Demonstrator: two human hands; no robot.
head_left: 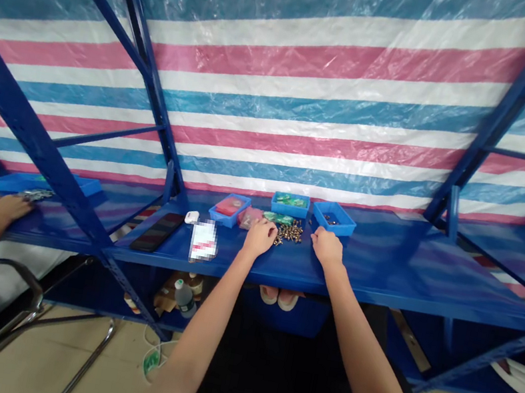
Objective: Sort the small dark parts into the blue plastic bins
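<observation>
On the blue shelf, a heap of small brass-coloured metal parts lies between my two hands. My left hand rests at the heap's left edge, fingers curled in; whatever they may hold is too small to make out. To the right of the heap is my right hand, its fingers drawn together just in front of a blue tray with a few small dark pieces inside. Green-and-white packets lie behind the heap. Beside my left hand sits a pinkish bag.
A blue tray of green packets stands behind; another tray holds a red packet. Leftward lie a dark phone, a white case and a blurred white packet. Blue posts flank the shelf. A co-worker's hands are at far left.
</observation>
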